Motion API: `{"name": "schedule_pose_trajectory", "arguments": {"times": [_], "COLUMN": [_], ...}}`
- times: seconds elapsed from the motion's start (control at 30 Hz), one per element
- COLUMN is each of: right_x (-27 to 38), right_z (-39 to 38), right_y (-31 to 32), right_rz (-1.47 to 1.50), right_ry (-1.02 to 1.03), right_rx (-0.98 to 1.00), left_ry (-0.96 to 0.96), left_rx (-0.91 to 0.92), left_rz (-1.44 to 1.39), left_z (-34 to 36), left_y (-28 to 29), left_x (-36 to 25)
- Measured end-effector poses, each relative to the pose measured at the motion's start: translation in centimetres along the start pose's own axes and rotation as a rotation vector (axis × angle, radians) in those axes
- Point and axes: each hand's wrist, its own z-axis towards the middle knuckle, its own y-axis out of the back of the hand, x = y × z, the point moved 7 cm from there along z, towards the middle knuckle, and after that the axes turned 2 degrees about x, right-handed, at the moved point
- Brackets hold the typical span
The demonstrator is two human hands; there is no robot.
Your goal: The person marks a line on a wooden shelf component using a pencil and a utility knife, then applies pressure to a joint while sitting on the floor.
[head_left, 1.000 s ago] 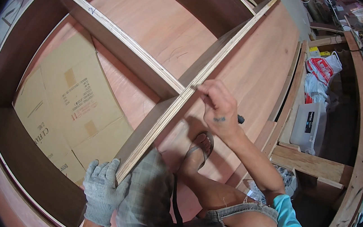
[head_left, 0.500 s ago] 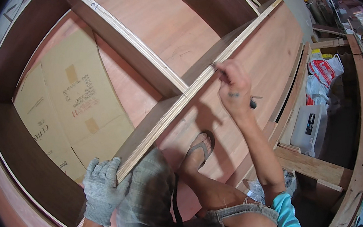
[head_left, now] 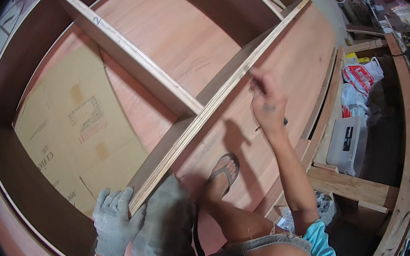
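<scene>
My left hand [head_left: 116,219], in a grey knit glove, wraps round the near end of a long plywood board [head_left: 190,126] standing on edge, fingers on its left side and thumb on the right. This board forms one side of a dark-faced frame. A plywood divider [head_left: 127,49] meets it near its middle. My bare right hand [head_left: 268,101] is just right of the board's top edge, fingers curled inward and partly blurred. What they hold, if anything, is hidden. Beside the right wrist shows a small dark object [head_left: 285,121]; I cannot tell whether it is held.
Printed cardboard [head_left: 76,117] lies inside the frame's near compartment. My sandalled foot [head_left: 224,173] rests on the pinkish plywood panel [head_left: 293,72] right of the board. Farther right, a timber frame [head_left: 400,152] surrounds a clear plastic box [head_left: 347,145] and plastic bags [head_left: 362,78].
My right hand has shifted slightly away from the board's edge, its fingers still curled. My left hand keeps its hold on the board's end. The whole view has shifted slightly.
</scene>
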Motion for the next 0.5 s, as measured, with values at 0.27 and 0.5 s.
{"name": "schedule_pose_trajectory", "arguments": {"times": [0.27, 0.5], "right_x": [-10.3, -0.8], "right_z": [9.2, 1.2], "right_y": [1.9, -2.4], "right_rz": [-0.256, -0.073], "right_ry": [-0.047, 0.07], "right_rx": [-0.056, 0.105], "left_ry": [-0.018, 0.026], "left_rx": [-0.034, 0.016], "left_rz": [-0.006, -0.001], "left_z": [0.0, 0.3], "left_y": [0.1, 0.5], "left_x": [-0.3, 0.1]}}
